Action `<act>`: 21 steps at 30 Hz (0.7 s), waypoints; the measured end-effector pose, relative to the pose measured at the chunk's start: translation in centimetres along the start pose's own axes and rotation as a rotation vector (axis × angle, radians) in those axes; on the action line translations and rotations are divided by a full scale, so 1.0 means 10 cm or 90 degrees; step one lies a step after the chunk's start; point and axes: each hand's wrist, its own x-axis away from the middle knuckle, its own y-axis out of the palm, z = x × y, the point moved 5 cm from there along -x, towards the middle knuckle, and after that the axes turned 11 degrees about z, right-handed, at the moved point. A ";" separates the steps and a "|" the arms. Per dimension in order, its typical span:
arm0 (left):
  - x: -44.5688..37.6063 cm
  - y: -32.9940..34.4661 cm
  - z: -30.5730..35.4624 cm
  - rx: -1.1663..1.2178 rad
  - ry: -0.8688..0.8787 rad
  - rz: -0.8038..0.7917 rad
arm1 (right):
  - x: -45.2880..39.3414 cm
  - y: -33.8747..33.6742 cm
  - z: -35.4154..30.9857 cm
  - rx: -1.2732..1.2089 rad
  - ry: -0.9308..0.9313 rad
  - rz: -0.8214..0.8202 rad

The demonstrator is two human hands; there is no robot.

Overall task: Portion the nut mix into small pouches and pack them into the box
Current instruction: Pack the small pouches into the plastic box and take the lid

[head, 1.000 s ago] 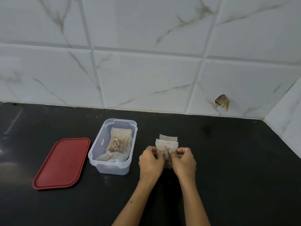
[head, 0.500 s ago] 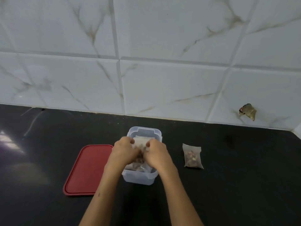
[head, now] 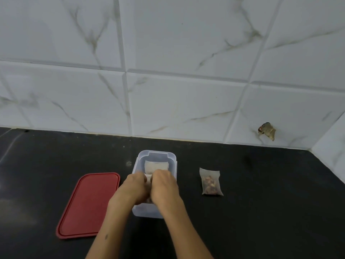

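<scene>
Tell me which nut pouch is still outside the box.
The nut pouch lying flat on the black counter, right of the clear box. The others sit inside the box, where both hands are working.

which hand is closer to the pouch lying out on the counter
Right. The right hand is over the clear box, on the side facing the loose pouch. The left hand is on the box's far side, by the red lid.

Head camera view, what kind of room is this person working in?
Most likely a home kitchen: a dark polished countertop meets a wall of white marble-look tiles, and a clear plastic food box sits on it beside its red lid and a pouch of nut mix.
</scene>
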 end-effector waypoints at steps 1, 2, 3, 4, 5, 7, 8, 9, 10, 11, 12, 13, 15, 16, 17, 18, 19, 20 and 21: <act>0.00 0.02 0.00 -0.014 0.001 -0.010 | 0.00 0.01 0.01 -0.006 0.000 -0.010; 0.01 0.03 0.00 -0.023 0.002 -0.015 | 0.00 0.03 0.02 -0.010 0.000 -0.022; 0.01 0.04 0.00 -0.027 0.003 -0.013 | 0.01 0.04 0.01 -0.009 -0.001 -0.031; 0.00 0.06 -0.01 -0.026 0.002 -0.008 | 0.00 0.05 0.01 -0.008 0.000 -0.037; 0.00 0.06 -0.01 -0.024 0.000 -0.003 | 0.00 0.08 0.02 -0.011 0.001 -0.039; 0.04 0.04 0.01 -0.013 -0.003 0.009 | -0.03 0.08 0.05 -0.017 0.000 -0.044; 0.06 0.02 0.02 -0.007 0.000 0.024 | -0.03 0.06 0.08 -0.026 0.003 -0.048; 0.07 -0.01 0.05 0.000 0.010 0.053 | -0.04 0.03 0.13 -0.035 0.011 -0.048; 0.10 -0.05 0.09 0.016 0.027 0.096 | -0.04 -0.03 0.20 -0.050 0.021 -0.028; 0.13 -0.09 0.16 0.048 0.046 0.147 | -0.04 -0.13 0.30 -0.076 0.026 0.026; 0.15 -0.09 0.23 0.097 0.068 0.203 | -0.03 -0.24 0.42 -0.109 0.032 0.105; 0.17 -0.08 0.33 0.160 0.092 0.256 | -0.03 -0.34 0.57 -0.140 0.049 0.171; 0.18 0.07 0.54 0.288 0.126 0.310 | -0.01 -0.47 0.93 -0.212 0.117 0.245; 0.17 0.21 0.67 0.333 0.134 0.295 | -0.03 -0.51 1.12 -0.231 0.158 0.264; 0.15 0.37 0.80 0.364 0.140 0.260 | -0.04 -0.53 1.31 -0.231 0.199 0.275; 0.13 0.54 0.94 0.375 0.142 0.217 | -0.05 -0.54 1.50 -0.218 0.243 0.280; 0.10 0.70 1.04 0.374 0.133 0.175 | -0.07 -0.53 1.66 -0.204 0.286 0.280; 0.08 0.85 1.12 0.367 0.108 0.131 | -0.09 -0.50 1.80 -0.196 0.321 0.273; 0.05 0.98 1.18 0.366 0.075 0.094 | -0.10 -0.44 1.91 -0.195 0.347 0.259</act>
